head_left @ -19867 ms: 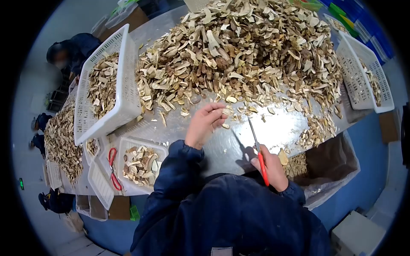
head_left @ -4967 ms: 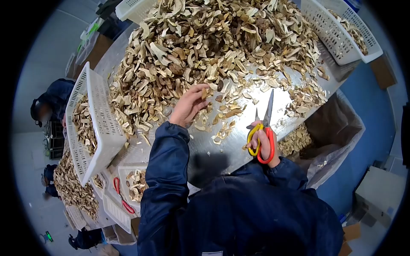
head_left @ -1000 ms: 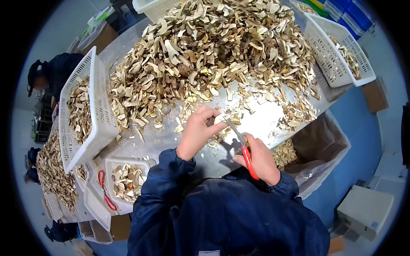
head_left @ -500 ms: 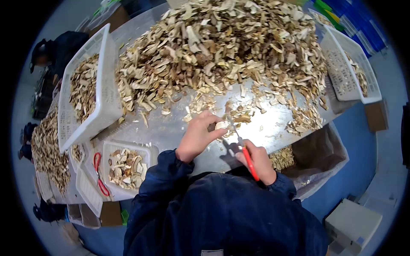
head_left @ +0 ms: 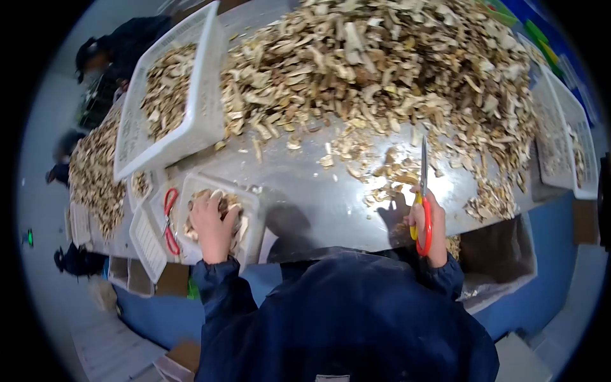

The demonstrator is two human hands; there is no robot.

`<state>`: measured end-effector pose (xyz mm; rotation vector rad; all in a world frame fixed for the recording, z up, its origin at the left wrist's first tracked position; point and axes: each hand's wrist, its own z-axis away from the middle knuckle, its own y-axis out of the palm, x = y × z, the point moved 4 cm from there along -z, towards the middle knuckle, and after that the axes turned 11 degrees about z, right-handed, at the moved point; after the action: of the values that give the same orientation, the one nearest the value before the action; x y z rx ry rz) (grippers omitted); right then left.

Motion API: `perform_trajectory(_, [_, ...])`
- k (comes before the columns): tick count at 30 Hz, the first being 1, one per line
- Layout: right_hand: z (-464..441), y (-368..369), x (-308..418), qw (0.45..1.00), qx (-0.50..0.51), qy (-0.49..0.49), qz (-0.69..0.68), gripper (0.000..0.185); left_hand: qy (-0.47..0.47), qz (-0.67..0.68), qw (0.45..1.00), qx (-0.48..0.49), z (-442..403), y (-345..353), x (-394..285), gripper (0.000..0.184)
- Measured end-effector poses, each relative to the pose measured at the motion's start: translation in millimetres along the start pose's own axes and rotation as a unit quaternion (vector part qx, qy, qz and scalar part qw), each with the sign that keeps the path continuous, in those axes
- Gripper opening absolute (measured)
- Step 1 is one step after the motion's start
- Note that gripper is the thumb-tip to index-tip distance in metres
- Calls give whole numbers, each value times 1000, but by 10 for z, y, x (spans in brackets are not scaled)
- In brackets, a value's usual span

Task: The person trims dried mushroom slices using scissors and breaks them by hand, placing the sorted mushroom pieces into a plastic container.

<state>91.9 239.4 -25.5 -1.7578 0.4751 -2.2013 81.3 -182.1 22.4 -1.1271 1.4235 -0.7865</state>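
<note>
My left hand point(head_left: 211, 224) is at the small white tray point(head_left: 256, 207) at the left front of the metal table. Its fingers are spread and rest on the dried mushroom slices point(head_left: 240, 230) in the tray; whether a piece lies under the fingertips is hidden. On the right, my right hand point(head_left: 436, 230) grips a pair of scissors point(head_left: 424, 167) by red and yellow handles. The blades point away from me and look closed. Small mushroom bits point(head_left: 391, 170) are scattered on the table just beyond them.
A big heap of mushroom slices point(head_left: 375, 70) covers the table's far part. White baskets point(head_left: 207, 121) stand left and right point(head_left: 554, 127). Red-handled scissors point(head_left: 169, 219) lie left of the tray. A lined bin point(head_left: 503, 254) sits below the right edge. Another person point(head_left: 130, 48) is at far left.
My left hand has moved from the table's middle, where it held a pale mushroom piece, left to the tray. The scissors have swung more upright in my right hand. The whole view has shifted.
</note>
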Motion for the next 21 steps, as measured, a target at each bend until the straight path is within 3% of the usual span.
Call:
perform_trajectory(2, [51, -122, 68, 999, -41, -3, -14, 41, 44, 170, 982, 64, -35, 365, -215, 54])
perform_trajectory(3, [76, -183, 109, 998, -64, -6, -22, 42, 125, 241, 958, 94, 20, 689, -377, 73])
perform_trajectory(5, [143, -327, 102, 994, -97, -10, -39, 49, 126, 254, 943, 175, 71, 984, -1032, 91])
perform_trajectory(7, [237, -436, 84, 984, -144, -14, -106, 41, 231, 266, 919, 179, 325, 1350, -1397, 98])
perform_trajectory(9, [327, -527, 104, 976, -175, -23, -126, 40, 259, 80, 928, 256, 561, 1499, -1938, 93])
perform_trajectory(12, [389, -593, 36, 972, -194, -21, -128, 40, 340, 152, 897, 236, 499, 1564, -2359, 87])
perform_trajectory(15, [383, -587, 8, 972, -191, -29, -136, 42, 360, 142, 905, 177, 312, 1748, -2659, 85])
perform_trajectory(18, [386, -530, -40, 971, -180, -28, -156, 42, 355, 139, 915, 130, 166, 1915, -2840, 86])
perform_trajectory(21, [407, -547, -32, 974, -169, -36, -143, 43, 297, 127, 934, 155, 61, 1776, -2722, 83])
